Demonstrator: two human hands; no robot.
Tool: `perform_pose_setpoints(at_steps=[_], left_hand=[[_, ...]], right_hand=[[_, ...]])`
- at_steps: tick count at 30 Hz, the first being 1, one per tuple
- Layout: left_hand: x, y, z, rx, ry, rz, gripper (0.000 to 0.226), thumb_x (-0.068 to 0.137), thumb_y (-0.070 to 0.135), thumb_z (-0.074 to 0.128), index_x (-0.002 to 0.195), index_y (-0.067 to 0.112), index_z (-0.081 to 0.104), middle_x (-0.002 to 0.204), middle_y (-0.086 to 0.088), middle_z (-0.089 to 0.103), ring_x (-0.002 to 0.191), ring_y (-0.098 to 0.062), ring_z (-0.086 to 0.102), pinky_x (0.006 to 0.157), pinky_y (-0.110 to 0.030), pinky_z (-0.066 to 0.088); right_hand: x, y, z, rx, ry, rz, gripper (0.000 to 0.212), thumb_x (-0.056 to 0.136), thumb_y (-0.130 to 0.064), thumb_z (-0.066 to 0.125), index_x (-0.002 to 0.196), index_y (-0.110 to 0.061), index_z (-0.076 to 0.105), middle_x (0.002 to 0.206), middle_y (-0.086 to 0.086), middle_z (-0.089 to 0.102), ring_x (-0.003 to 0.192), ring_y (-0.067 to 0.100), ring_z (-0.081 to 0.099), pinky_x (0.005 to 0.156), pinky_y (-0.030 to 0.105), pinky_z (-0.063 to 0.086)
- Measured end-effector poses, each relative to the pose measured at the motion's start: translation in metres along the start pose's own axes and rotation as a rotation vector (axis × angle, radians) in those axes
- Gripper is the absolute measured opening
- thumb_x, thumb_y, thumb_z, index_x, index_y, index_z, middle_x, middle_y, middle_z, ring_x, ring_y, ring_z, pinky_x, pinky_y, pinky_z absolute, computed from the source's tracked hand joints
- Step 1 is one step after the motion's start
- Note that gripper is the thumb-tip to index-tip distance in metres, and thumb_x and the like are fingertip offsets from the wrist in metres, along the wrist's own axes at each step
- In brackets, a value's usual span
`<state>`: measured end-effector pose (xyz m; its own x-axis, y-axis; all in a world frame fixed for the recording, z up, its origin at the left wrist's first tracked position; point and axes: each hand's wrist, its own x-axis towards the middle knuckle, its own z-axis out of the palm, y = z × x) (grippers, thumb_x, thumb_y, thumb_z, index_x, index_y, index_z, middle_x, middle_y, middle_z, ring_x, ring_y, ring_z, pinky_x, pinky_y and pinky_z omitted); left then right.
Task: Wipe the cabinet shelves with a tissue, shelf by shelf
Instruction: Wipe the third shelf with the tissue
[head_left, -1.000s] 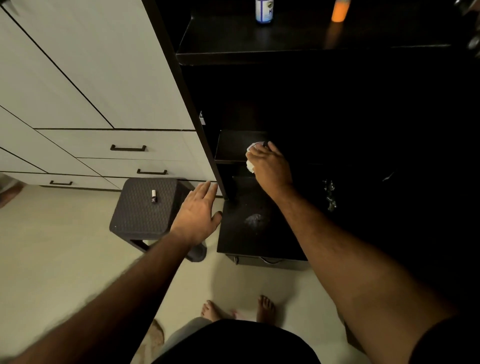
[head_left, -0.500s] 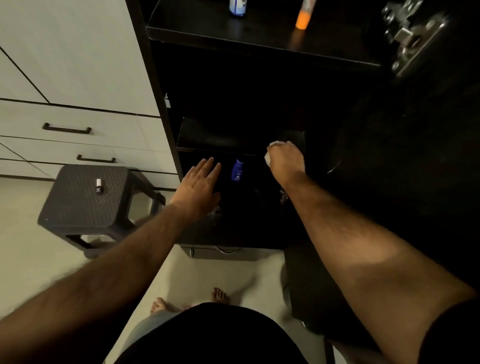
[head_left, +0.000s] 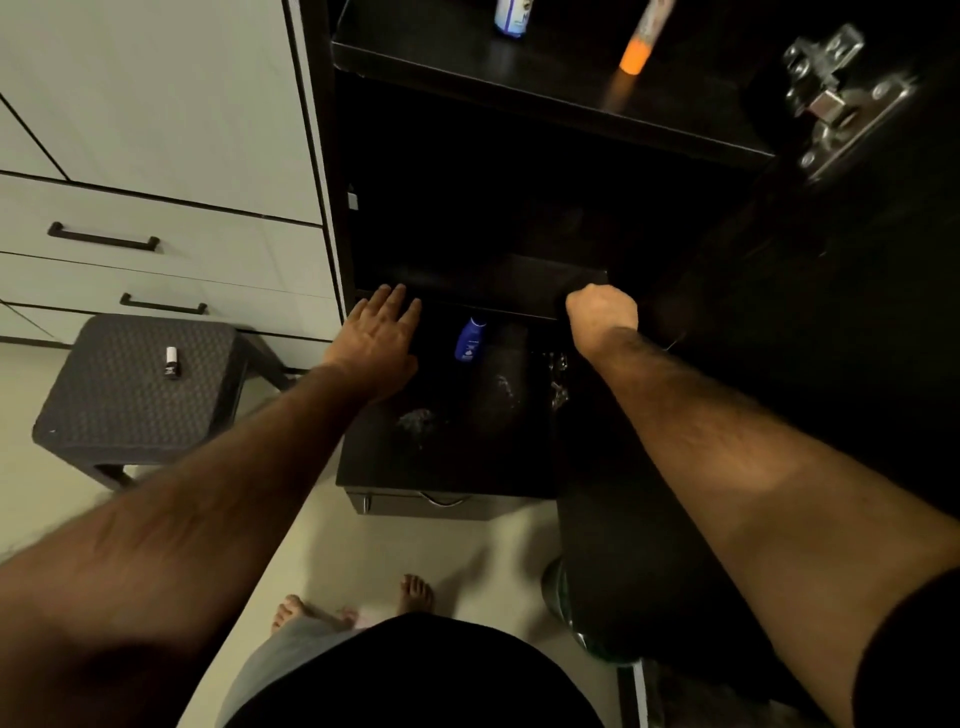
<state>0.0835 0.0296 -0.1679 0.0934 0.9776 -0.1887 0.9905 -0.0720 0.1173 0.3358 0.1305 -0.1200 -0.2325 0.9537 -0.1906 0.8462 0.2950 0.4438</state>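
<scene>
Your right hand (head_left: 601, 312) is clenched at the right end of the middle shelf (head_left: 524, 283); the tissue is presumably balled inside the fist, but it is hidden, so you cannot tell. Your left hand (head_left: 378, 340) is spread flat, fingers straight, at the shelf's left front edge. Sweep leftward carelessly and your forearm could clip the blue bottle (head_left: 470, 339) below, toppling it.

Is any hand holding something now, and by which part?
Left hand holds nothing. Right hand is fisted at the shelf; its grip hides any tissue.
</scene>
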Motion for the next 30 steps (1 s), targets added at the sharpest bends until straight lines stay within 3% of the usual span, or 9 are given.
perform_pose_setpoints(at_steps=[8, 13, 19, 22, 26, 30], left_hand=[[-0.018, -0.021, 0.002, -0.088, 0.000, 0.000, 0.079, 0.096, 0.039, 0.051, 0.155, 0.017, 0.002, 0.162, -0.011, -0.004, 0.149, -0.026, -0.006, 0.120, -0.039, 0.003], [-0.033, -0.032, 0.007, -0.080, -0.050, 0.065, 0.078, 0.097, 0.040, 0.048, 0.155, 0.018, 0.001, 0.162, -0.010, -0.005, 0.149, -0.025, -0.006, 0.120, -0.038, 0.002], [-0.038, -0.052, 0.007, -0.120, -0.060, 0.100, 0.079, 0.096, 0.044, 0.049, 0.154, 0.021, 0.002, 0.163, -0.007, -0.004, 0.149, -0.023, -0.006, 0.119, -0.038, 0.002], [-0.043, -0.061, 0.012, -0.155, -0.054, 0.092, 0.079, 0.095, 0.044, 0.050, 0.155, 0.021, 0.003, 0.163, -0.007, -0.003, 0.149, -0.023, -0.004, 0.119, -0.038, 0.003], [-0.053, -0.070, 0.022, -0.187, -0.049, 0.052, 0.077, 0.096, 0.041, 0.049, 0.155, 0.020, 0.003, 0.163, -0.006, 0.000, 0.149, -0.022, -0.003, 0.121, -0.038, 0.004], [-0.066, -0.080, 0.029, -0.222, -0.025, -0.006, 0.075, 0.097, 0.039, 0.050, 0.155, 0.019, 0.006, 0.163, -0.006, 0.004, 0.150, -0.020, -0.001, 0.121, -0.038, 0.004]], right_hand=[[-0.022, -0.018, -0.012, 0.144, -0.041, 0.042, 0.024, 0.093, -0.002, 0.055, 0.113, -0.011, 0.066, 0.109, 0.013, 0.067, 0.103, 0.030, 0.065, 0.079, 0.038, 0.054], [-0.047, -0.058, -0.004, 0.585, 0.053, 0.211, 0.018, 0.092, -0.007, 0.057, 0.106, -0.011, 0.068, 0.103, 0.013, 0.068, 0.100, 0.030, 0.065, 0.082, 0.038, 0.055], [-0.050, -0.080, 0.007, 1.166, 0.109, 0.460, 0.023, 0.084, 0.001, 0.062, 0.085, -0.021, 0.069, 0.088, 0.002, 0.070, 0.083, 0.016, 0.067, 0.077, 0.037, 0.060], [-0.047, -0.093, 0.006, 1.372, 0.111, 0.449, 0.027, 0.082, 0.001, 0.064, 0.082, -0.025, 0.070, 0.081, -0.003, 0.071, 0.081, 0.016, 0.069, 0.077, 0.041, 0.060], [-0.048, -0.123, 0.010, 1.479, 0.074, 0.390, 0.026, 0.089, -0.003, 0.063, 0.110, -0.016, 0.070, 0.091, -0.007, 0.066, 0.090, 0.016, 0.066, 0.078, 0.035, 0.057], [-0.048, -0.154, 0.022, 1.635, -0.050, 0.340, 0.024, 0.091, -0.002, 0.059, 0.099, -0.022, 0.068, 0.090, 0.001, 0.065, 0.079, 0.017, 0.063, 0.058, 0.029, 0.050]])
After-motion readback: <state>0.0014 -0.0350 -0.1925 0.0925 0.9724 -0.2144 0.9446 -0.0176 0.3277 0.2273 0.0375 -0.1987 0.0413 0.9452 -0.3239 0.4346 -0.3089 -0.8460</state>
